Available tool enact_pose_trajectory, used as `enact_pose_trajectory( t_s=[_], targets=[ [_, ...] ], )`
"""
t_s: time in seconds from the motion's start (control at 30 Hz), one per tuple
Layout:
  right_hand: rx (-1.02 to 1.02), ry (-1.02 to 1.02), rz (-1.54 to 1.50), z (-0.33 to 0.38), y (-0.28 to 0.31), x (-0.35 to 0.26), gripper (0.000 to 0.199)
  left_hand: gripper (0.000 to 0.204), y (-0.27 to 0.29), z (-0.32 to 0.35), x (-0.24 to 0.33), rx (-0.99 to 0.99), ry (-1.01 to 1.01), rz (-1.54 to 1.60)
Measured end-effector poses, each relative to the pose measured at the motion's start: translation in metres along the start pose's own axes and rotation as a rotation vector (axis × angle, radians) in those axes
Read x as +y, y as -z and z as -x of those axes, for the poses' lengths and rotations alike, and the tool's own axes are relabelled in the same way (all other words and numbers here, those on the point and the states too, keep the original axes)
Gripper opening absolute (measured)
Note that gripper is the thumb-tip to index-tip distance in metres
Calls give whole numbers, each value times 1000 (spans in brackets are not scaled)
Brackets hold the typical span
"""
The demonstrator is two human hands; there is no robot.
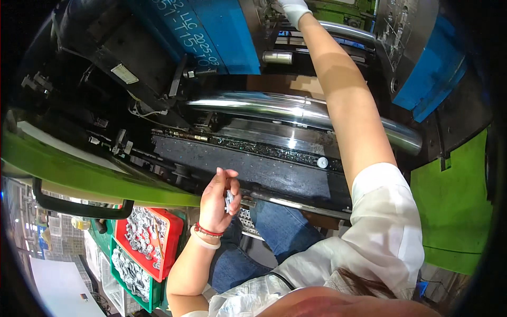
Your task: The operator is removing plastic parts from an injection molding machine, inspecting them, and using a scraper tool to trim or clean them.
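My left hand (215, 203), bare with bracelets at the wrist, is held palm inward over my lap. Its fingers curl around a few small pale grey parts (228, 201), whose exact kind I cannot make out. My right arm stretches up into the machine, over a thick polished steel bar (296, 108). The right hand (293, 9), in a white glove, is between two blue mould blocks (224, 31), close to the left one's metal face. Its fingers are cut off by the picture's upper edge. A small round whitish part (322, 162) lies on the machine's dark ledge.
At lower left, a red tray (170, 245) and a green tray (155, 291) hold many small silvery-grey parts. A green machine door with a black handle (84, 211) is on my left. Another blue block (435, 58) and a green panel (449, 206) stand at right.
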State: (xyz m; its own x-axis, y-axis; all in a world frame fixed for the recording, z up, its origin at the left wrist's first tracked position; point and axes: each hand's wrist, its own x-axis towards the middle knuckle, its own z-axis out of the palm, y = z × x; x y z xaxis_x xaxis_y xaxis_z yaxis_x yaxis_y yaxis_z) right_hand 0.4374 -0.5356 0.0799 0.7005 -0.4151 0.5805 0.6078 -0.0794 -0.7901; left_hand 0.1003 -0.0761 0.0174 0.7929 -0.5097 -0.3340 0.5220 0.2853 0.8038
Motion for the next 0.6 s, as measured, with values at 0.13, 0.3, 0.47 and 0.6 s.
enact_pose_trajectory(
  t_s=[0.13, 0.3, 0.47, 0.6],
  targets=[
    [-66, 49, 198, 7, 3, -12, 13, 36, -2, -1, -1, -16, 4, 20],
    [3, 73, 255, 7, -6, -20, 25, 36, -5, -1, -2, -11, 7, 22],
    [50, 189, 492, 6, -9, -27, 34, 36, -3, 1, 0, 3, -1, 23],
    [37, 139, 615, 4, -8, -34, 31, 36, -3, 1, -1, -8, 11, 29]
  ],
)
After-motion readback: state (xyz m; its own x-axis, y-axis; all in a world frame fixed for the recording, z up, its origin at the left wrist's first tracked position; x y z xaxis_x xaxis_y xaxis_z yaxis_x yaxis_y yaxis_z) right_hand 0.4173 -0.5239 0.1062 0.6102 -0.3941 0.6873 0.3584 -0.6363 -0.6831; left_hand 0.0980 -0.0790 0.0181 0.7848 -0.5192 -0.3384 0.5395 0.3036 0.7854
